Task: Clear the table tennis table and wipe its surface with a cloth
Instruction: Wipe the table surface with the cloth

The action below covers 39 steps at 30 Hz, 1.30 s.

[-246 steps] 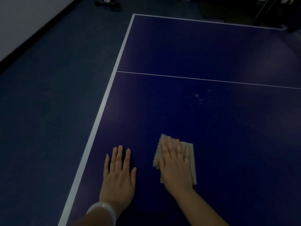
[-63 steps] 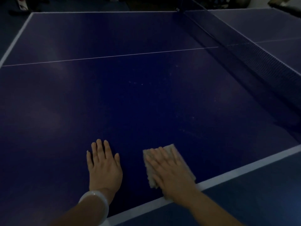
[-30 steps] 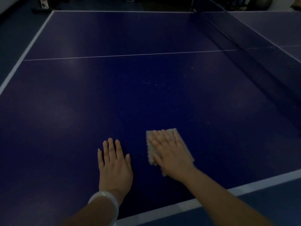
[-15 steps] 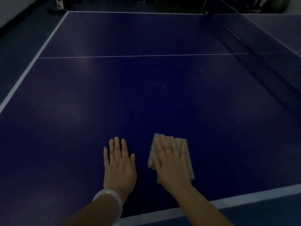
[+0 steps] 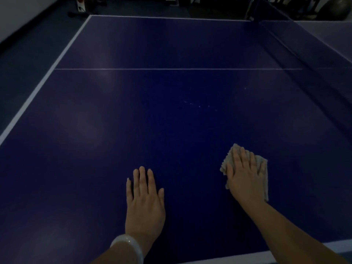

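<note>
Two hands flat on the counter, cloth under the right

Two hands lie palm-down, fingers extended. The right hand presses flat on the cloth, covering most of it without gripping; its edges show past the fingertips and on both sides. The left hand rests open and empty, well apart from the cloth, a pale bracelet at the wrist. Faint specks dot the blue counter farther out, and the net stands at right.

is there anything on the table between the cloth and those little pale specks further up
Nothing visible. The right hand presses the beige fuzzy cloth flat on the dark blue table tennis table, and the stretch up to the pale specks is bare. The left hand lies flat, off to the side.
</note>
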### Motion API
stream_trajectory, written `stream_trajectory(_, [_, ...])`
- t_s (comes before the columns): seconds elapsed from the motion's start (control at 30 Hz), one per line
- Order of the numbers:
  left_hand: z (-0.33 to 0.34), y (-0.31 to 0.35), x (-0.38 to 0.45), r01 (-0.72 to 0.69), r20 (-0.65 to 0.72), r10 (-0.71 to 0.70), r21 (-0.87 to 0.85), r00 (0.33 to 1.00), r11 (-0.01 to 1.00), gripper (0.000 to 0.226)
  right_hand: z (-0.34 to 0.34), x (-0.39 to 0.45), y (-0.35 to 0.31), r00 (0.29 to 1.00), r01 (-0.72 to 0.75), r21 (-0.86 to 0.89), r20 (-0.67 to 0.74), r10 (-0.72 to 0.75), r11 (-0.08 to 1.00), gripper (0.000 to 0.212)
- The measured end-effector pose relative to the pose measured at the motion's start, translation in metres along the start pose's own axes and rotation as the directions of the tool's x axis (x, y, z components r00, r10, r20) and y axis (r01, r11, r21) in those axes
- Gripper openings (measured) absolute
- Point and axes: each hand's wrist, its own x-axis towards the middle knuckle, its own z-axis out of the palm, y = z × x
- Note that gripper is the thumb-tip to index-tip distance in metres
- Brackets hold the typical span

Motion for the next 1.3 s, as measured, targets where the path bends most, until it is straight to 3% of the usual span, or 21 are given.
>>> stream_trajectory(0.3, [-0.003, -0.002, 0.008, -0.040, 0.048, 0.039, 0.030, 0.998, 0.999, 0.066, -0.001, 0.002, 0.001, 1.000, 0.013, -0.013, 0.003, -0.013, 1.000, 0.061])
stream_trajectory(0.43, [-0.009, 0.006, 0.062, -0.084, -0.010, 0.084, -0.036, 0.996, 0.996, 0.069, -0.001, 0.002, 0.002, 1.000, 0.016, -0.033, -0.007, -0.017, 0.999, 0.061])
stream_trajectory(0.53, [-0.010, 0.015, 0.121, -0.071, -0.022, 0.072, 0.005, 0.997, 0.997, 0.070, -0.001, 0.001, 0.000, 1.000, 0.007, -0.038, 0.018, -0.007, 0.999, 0.061])
stream_trajectory(0.7, [-0.002, 0.016, 0.174, 0.013, 0.003, -0.013, 0.046, 1.000, 0.999, 0.071, 0.000, 0.008, -0.025, 0.991, -0.125, 0.012, 0.057, 0.124, 0.992, 0.059])
stream_trajectory(0.8, [0.005, 0.013, 0.176, 0.023, -0.014, -0.023, 0.015, 1.000, 1.000, 0.069, 0.006, 0.016, -0.054, 0.982, 0.178, 0.087, 0.052, -0.183, 0.980, 0.064])
stream_trajectory(0.87, [0.005, 0.012, 0.174, 0.018, -0.018, -0.018, 0.003, 1.000, 1.000, 0.066, 0.003, 0.034, -0.059, 0.900, 0.430, 0.050, 0.060, -0.432, 0.902, 0.066])
stream_trajectory(0.93, [0.003, 0.013, 0.174, 0.018, -0.030, -0.018, -0.004, 0.999, 1.000, 0.064, -0.004, 0.063, -0.043, 0.831, 0.544, 0.047, 0.103, -0.546, 0.838, 0.067])
stream_trajectory(0.97, [0.002, 0.012, 0.174, 0.021, -0.031, -0.022, -0.010, 0.999, 1.000, 0.063, -0.011, 0.076, -0.030, 0.874, 0.459, 0.108, 0.122, -0.470, 0.882, 0.062])
stream_trajectory(1.03, [0.003, 0.012, 0.174, 0.026, -0.035, -0.027, -0.025, 0.999, 0.999, 0.061, -0.020, 0.095, -0.001, 0.993, 0.086, 0.210, 0.059, -0.101, 0.974, 0.047])
stream_trajectory(1.1, [0.004, 0.012, 0.174, 0.026, -0.043, -0.028, -0.042, 0.999, 0.999, 0.060, -0.018, 0.094, 0.005, 0.969, -0.247, 0.132, 0.065, 0.240, 0.960, 0.060])
stream_trajectory(1.13, [0.004, 0.012, 0.174, 0.024, -0.048, -0.026, -0.040, 0.999, 0.999, 0.059, -0.016, 0.089, -0.006, 0.959, -0.277, 0.079, 0.088, 0.270, 0.958, 0.063])
stream_trajectory(1.2, [0.004, 0.013, 0.174, 0.021, -0.058, -0.023, -0.034, 0.998, 0.999, 0.062, -0.007, 0.078, -0.049, 0.985, -0.148, 0.125, 0.105, 0.135, 0.981, 0.063])
stream_trajectory(1.3, [0.004, 0.013, 0.173, 0.012, -0.052, -0.013, -0.027, 0.999, 1.000, 0.067, 0.013, 0.080, -0.113, 0.955, 0.289, 0.070, 0.046, -0.293, 0.955, 0.071])
